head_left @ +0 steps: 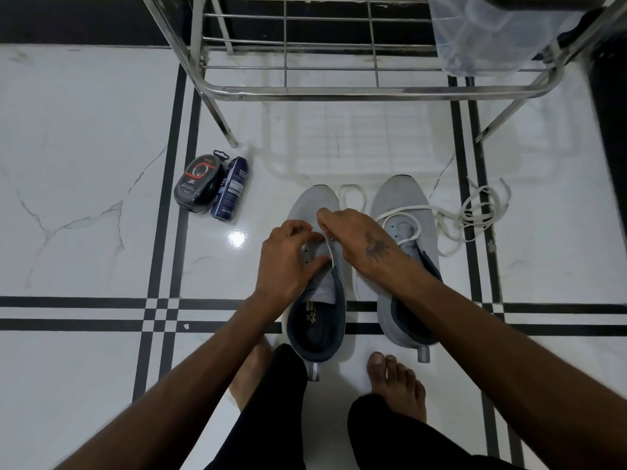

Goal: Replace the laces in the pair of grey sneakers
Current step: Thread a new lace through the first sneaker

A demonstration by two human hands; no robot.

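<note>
On the white tiled floor [84,137], near the crossing of its black inlay lines, two grey sneakers stand side by side with toes pointing away from the person. The left sneaker [314,205] has bare eyelets along its left flap, and both hands work at its throat. The left hand [288,262] has its fingers curled, thumb and fingertips pinching the left eyelet flap. The right hand [356,237] reaches across from the right, fingers bent down at the front of the tongue; whether they hold a lace end there cannot be told. A white lace loop [353,195] lies on the floor between the two toes. The right sneaker [403,201] carries a loose white lace [475,212] that crosses its eyelets and trails off in a tangle onto the floor to its right. Two bare feet rest just behind the heels of the shoes. To the left of the shoes, beside the leg of a steel rack [339,91], lie a dark round shoe-polish pack [198,183] and a blue spray can [230,188], touching each other. A clear plastic bag [492,32] sits on the rack's right end
</note>
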